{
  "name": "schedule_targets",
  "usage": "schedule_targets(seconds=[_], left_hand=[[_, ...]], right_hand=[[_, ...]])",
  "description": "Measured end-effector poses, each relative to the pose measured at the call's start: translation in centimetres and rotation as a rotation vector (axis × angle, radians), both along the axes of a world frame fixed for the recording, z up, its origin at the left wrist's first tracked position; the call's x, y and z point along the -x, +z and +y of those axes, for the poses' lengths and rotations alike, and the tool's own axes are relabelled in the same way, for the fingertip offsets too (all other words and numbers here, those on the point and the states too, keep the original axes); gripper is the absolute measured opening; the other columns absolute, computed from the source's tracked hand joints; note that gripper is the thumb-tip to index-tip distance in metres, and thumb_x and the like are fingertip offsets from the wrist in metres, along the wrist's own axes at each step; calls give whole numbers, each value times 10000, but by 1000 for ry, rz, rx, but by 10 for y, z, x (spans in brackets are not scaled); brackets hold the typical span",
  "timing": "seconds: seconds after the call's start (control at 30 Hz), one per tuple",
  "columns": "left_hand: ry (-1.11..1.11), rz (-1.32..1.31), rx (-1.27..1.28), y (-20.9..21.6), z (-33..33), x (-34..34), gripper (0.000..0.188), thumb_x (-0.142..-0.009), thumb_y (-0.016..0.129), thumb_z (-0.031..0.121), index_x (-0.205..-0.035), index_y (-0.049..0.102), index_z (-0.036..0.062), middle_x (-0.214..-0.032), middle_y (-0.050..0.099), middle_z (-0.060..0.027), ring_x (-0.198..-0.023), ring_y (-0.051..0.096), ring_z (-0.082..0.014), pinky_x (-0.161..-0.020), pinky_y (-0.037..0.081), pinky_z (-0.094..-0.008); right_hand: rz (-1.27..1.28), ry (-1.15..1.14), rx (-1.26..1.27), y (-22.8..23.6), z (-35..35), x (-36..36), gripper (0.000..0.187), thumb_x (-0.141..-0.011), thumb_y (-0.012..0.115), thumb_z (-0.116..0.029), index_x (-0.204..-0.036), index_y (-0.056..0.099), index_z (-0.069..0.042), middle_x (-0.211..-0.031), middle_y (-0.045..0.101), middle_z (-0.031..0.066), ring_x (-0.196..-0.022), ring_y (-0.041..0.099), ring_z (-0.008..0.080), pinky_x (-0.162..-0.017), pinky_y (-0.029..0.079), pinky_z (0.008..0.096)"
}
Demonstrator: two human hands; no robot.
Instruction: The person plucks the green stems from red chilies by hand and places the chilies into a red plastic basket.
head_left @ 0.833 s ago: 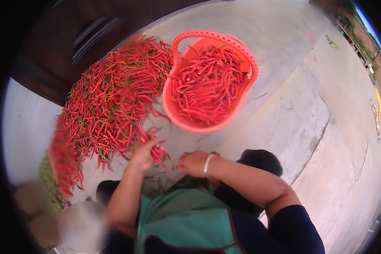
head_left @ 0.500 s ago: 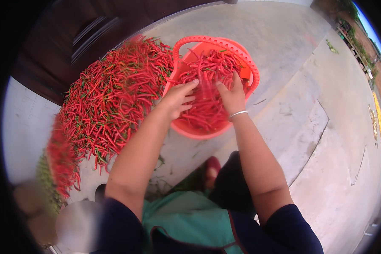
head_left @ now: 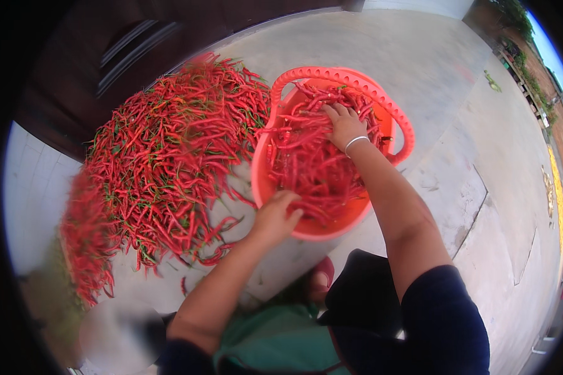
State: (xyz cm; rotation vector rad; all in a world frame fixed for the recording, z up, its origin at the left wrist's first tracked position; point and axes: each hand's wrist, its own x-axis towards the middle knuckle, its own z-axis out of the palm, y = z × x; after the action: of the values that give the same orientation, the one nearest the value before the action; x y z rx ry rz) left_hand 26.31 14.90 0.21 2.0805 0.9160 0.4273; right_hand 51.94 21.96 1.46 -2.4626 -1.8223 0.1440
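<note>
Left hand: I am seeing my left hand (head_left: 275, 215) resting on the near rim of the basket (head_left: 401, 128), fingers curled over the edge, likely steadying it.
Right hand: my right hand (head_left: 344, 125) is reaching into the far side, fingers spread and pressing on the chillies in the basket (head_left: 313, 169); whether it is gripping any I cannot tell.
Basket: it is sitting on the concrete ground (head_left: 431, 69), just right of the heap.
Heap: the loose pile of chillies (head_left: 169, 150) is lying left, touching the basket, within easy reach.
</note>
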Motion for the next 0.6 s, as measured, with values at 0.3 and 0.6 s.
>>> schedule_targets(seconds=[0.3, 0.6], left_hand=[[84, 64, -216, -16, 5, -16, 422, -777, 603, 186, -1152, 498, 22, -1212, 478, -189, -1138, 466, -325, -953, 385, -384], [-175, 149, -154, 21, -17, 24, 315, -783, 582, 179, -1072, 571, 56, -1065, 579, -150, -994, 555, -309, -851, 444, -388]], right_hand=[[-44, -98, 105, -22, -40, 49, 653, -796, 555, -252, -1384, 270, -250, -1468, 146, 105, -1300, 247, 338, -976, 317, 558], [34, 503, 261, -13, -83, 57, 485, -756, 510, -49, -1226, 516, -168, -1410, 290, 159, -1187, 434, 334, -1000, 365, 341]])
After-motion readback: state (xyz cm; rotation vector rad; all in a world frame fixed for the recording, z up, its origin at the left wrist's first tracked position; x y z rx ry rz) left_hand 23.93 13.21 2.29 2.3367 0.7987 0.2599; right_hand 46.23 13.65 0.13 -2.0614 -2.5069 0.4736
